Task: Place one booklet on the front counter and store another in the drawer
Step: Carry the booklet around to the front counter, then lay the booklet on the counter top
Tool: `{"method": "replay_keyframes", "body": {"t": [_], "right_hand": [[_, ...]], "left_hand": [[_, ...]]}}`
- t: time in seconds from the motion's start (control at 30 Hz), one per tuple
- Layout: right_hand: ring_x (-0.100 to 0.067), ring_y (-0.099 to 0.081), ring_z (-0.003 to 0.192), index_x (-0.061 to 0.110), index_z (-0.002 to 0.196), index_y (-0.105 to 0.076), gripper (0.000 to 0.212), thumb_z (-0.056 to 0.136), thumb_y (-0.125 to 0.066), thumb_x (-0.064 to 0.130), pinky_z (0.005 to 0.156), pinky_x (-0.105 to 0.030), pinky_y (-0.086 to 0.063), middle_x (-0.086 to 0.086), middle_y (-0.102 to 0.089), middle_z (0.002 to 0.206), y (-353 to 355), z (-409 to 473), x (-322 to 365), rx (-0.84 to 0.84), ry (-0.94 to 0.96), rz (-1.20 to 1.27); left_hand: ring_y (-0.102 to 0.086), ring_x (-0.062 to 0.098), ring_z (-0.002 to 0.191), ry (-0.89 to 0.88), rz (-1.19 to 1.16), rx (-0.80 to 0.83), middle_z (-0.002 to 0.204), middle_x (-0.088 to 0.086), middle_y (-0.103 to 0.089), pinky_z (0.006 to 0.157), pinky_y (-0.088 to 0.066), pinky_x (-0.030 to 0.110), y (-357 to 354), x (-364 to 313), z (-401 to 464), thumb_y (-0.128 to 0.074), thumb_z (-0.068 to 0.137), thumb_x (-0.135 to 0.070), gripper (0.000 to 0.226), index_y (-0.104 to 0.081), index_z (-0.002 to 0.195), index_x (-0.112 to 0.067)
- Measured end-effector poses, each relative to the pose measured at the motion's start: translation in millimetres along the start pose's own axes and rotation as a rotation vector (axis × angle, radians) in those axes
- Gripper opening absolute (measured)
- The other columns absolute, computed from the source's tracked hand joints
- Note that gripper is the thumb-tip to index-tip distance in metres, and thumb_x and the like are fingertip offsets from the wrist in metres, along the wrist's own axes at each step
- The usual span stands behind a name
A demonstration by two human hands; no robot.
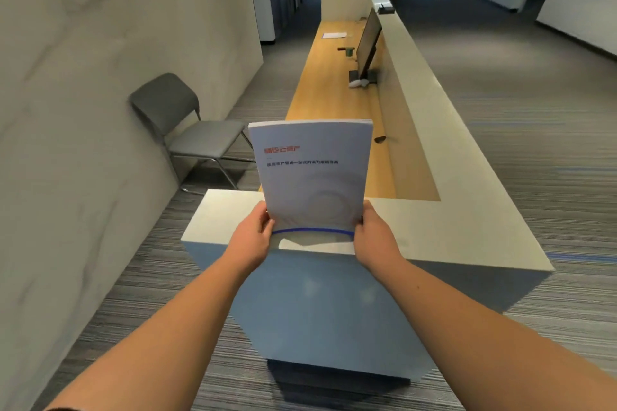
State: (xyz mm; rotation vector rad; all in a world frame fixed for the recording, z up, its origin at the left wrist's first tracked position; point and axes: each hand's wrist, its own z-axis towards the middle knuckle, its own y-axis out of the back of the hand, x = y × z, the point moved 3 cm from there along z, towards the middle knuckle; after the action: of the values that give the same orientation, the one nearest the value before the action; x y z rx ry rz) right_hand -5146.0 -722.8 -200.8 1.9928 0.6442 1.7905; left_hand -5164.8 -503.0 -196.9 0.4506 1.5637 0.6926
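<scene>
you hold the booklets [312, 177] upright in front of you, long axis running vertically, cover facing you with the red title line near the top and a blue arc near the bottom edge. the thick top edge shows stacked pages, so there seems to be more than one booklet in the bundle, though you cannot tell how many. your left hand [252, 237] is closed on the lower left edge and your right hand [375, 235] is closed on the lower right edge, fingers wrapped behind and thumbs at the front.

the bundle's bottom edge sits just above the near end of the white front counter [444, 230], which runs away from you on the right side. behind the bundle lies the lower wooden desk [334, 90], with a monitor [367, 40] standing edge-on toward you, a sheet of paper [334, 35] farther back and a small dark item [380, 139] near the counter wall. a grey chair [187, 123] stands by the wall on the left, well apart from your hands.
</scene>
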Motion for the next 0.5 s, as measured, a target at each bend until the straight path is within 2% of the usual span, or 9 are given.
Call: {"method": "replay_keyframes", "body": {"t": [0.07, 0.17, 0.27, 0.33, 0.37, 0.4, 0.47, 0.5], "right_hand": [[-0.024, -0.053, 0.083, 0.015, 0.12, -0.05, 0.032, 0.095, -0.033, 0.002, 0.065, -0.033, -0.041, -0.003, -0.056, 0.097, -1.2, -1.8, 4.0, -0.015, -0.023, 0.035], [-0.023, -0.059, 0.09, 0.015, 0.116, -0.052, 0.026, 0.095, -0.041, 0.006, 0.07, -0.03, -0.042, -0.001, -0.062, 0.102, 0.4, -14.8, 6.2, -0.074, -0.049, 0.156], [-0.019, -0.064, 0.083, 0.02, 0.107, -0.06, 0.028, 0.087, -0.047, 0.006, 0.068, -0.029, -0.052, -0.003, -0.069, 0.1, -0.7, -34.6, 4.6, -0.049, -0.125, 0.298], [-0.023, -0.066, 0.075, 0.019, 0.093, -0.07, 0.031, 0.08, -0.048, 0.003, 0.072, -0.038, -0.057, -0.01, -0.074, 0.096, -7.2, -42.0, -1.1, 0.008, -0.221, 0.389], [-0.025, -0.065, 0.072, 0.016, 0.088, -0.073, 0.031, 0.079, -0.047, 0.002, 0.073, -0.043, -0.058, -0.014, -0.075, 0.095, -9.7, -44.6, -3.8, 0.025, -0.258, 0.416], [-0.025, -0.064, 0.072, 0.01, 0.088, -0.074, 0.03, 0.079, -0.047, 0.0, 0.076, -0.047, -0.059, -0.017, -0.075, 0.095, -12.7, -46.0, -7.0, 0.031, -0.283, 0.427], [-0.025, -0.063, 0.078, 0.001, 0.103, -0.069, 0.03, 0.082, -0.047, -0.002, 0.08, -0.052, -0.058, -0.015, -0.073, 0.099, -17.3, -48.0, -10.8, 0.013, -0.303, 0.433], [-0.023, -0.063, 0.082, 0.005, 0.115, -0.064, 0.036, 0.085, -0.047, -0.002, 0.08, -0.05, -0.06, -0.007, -0.069, 0.101, -19.2, -48.9, -12.6, 0.001, -0.31, 0.428]], "left_hand": [[-0.054, 0.019, 0.1, -0.008, 0.003, 0.023, 0.127, 0.009, -0.062, 0.086, -0.043, 0.03, 3.1, -0.7, 2.4, -0.043, 0.101, -0.013, 0.035, -0.048, 0.135, -0.016], [-0.061, 0.026, 0.102, 0.061, -0.092, 0.094, 0.121, 0.012, -0.065, 0.089, -0.055, 0.039, 13.3, -1.6, -1.4, -0.045, 0.1, -0.014, 0.027, -0.053, 0.125, -0.014], [-0.064, 0.029, 0.095, 0.218, -0.188, 0.206, 0.107, 0.012, -0.065, 0.075, -0.062, 0.039, 23.1, 0.0, -11.2, -0.045, 0.094, -0.007, 0.019, -0.058, 0.108, -0.007], [-0.061, 0.027, 0.081, 0.329, -0.226, 0.263, 0.089, 0.012, -0.059, 0.072, -0.063, 0.04, 25.9, 2.8, -18.6, -0.047, 0.093, -0.003, 0.011, -0.056, 0.087, -0.003], [-0.059, 0.026, 0.075, 0.364, -0.24, 0.271, 0.083, 0.013, -0.053, 0.072, -0.063, 0.041, 25.9, 4.6, -22.3, -0.048, 0.092, -0.002, 0.014, -0.051, 0.079, -0.004], [-0.056, 0.025, 0.072, 0.384, -0.25, 0.261, 0.082, 0.014, -0.049, 0.07, -0.063, 0.041, 24.5, 8.1, -23.7, -0.049, 0.092, -0.001, 0.015, -0.048, 0.077, -0.005], [-0.056, 0.024, 0.071, 0.418, -0.256, 0.213, 0.086, 0.015, -0.047, 0.063, -0.063, 0.038, 19.6, 11.9, -28.6, -0.052, 0.091, -0.001, 0.01, -0.049, 0.083, -0.006], [-0.055, 0.023, 0.068, 0.425, -0.261, 0.192, 0.082, 0.015, -0.045, 0.062, -0.063, 0.04, 16.2, 15.4, -29.8, -0.053, 0.09, 0.0, 0.013, -0.048, 0.08, -0.006]]}}
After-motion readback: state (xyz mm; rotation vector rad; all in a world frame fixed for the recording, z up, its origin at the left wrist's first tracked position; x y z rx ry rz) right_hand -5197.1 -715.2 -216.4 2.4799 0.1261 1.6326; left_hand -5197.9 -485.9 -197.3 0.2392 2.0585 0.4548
